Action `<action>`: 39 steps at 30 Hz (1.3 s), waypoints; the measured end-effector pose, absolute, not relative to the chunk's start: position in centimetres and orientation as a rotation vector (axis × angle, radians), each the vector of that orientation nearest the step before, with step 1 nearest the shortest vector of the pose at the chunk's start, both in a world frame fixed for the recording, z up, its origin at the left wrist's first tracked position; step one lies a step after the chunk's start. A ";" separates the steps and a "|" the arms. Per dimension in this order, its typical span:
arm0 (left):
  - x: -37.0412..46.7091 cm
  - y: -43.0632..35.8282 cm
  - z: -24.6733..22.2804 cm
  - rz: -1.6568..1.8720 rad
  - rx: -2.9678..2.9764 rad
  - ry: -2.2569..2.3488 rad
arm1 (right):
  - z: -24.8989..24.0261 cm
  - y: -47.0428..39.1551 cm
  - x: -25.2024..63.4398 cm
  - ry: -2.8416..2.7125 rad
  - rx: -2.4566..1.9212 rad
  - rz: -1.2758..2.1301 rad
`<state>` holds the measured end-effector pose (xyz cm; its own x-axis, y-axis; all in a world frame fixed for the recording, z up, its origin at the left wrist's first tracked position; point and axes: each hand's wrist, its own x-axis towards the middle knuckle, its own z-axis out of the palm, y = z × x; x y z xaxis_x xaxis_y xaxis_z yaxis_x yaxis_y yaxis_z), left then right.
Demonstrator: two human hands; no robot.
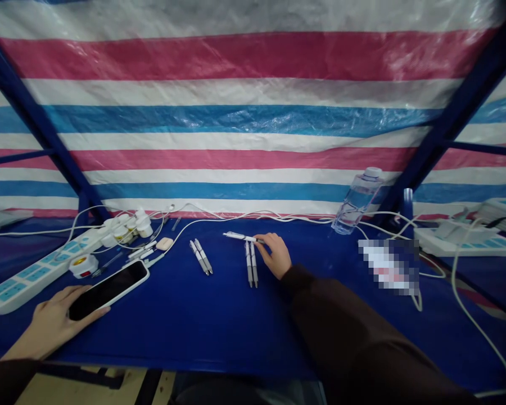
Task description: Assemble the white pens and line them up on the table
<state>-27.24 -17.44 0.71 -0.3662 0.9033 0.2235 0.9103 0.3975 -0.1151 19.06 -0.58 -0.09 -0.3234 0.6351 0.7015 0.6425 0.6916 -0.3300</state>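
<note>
My left hand is closed around the lower end of a smartphone with a dark screen and a white case. A white cable runs to the phone's far end. My right hand pinches the right end of a white pen, which lies crosswise. Just below that pen, two white and grey pens lie side by side, close to my right fingers. Farther left, another pair of similar pens lies slanted on the blue table.
A long white power strip with chargers stands at the left, near a white plug adapter and a small cream case. A clear bottle leans at the back right. Another power strip and loose cables lie far right.
</note>
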 end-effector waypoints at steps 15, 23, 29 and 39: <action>-20.1 -14.5 4.0 -0.252 -1.935 -1.962 | -0.2 -0.6 19.0 -2.041 -0.904 0.091; -2.8 -5.7 4.7 -0.572 -2.410 -1.269 | 0.1 -1.1 18.9 -2.129 -0.817 0.131; 0.0 -2.8 2.3 -0.735 -2.438 -1.123 | 0.4 -1.3 18.9 -2.188 -0.942 -0.046; -0.3 -2.2 1.0 -0.849 -2.481 -1.160 | 0.0 -1.0 19.0 -2.164 -0.917 -0.190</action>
